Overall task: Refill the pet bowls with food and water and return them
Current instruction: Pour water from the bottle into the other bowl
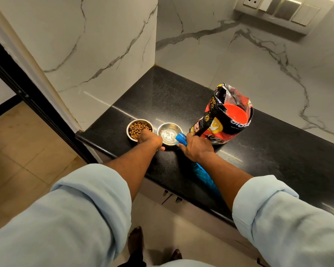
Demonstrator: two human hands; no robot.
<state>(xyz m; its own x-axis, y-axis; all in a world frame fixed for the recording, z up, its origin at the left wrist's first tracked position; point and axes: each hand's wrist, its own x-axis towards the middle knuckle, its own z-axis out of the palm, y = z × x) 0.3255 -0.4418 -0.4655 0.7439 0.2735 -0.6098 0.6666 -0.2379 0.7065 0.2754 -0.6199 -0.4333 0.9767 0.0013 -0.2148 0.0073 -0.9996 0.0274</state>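
Two steel pet bowls stand side by side on the black counter [162, 93]. The left bowl [135, 127] holds brown kibble. The right bowl [167, 130] has water in it. My left hand [149, 140] rests on the near rim between the two bowls, its fingers curled over the edge. My right hand [195, 147] grips a blue water bottle [181, 138] that is tilted, with its mouth over the right bowl's rim. The bottle's body runs back under my right forearm.
An open red and black pet food bag [226, 116] stands upright just right of the bowls, with an orange scoop [235, 114] inside it. Marble walls close the counter's left and back sides. The counter's front edge drops to a cabinet and tiled floor.
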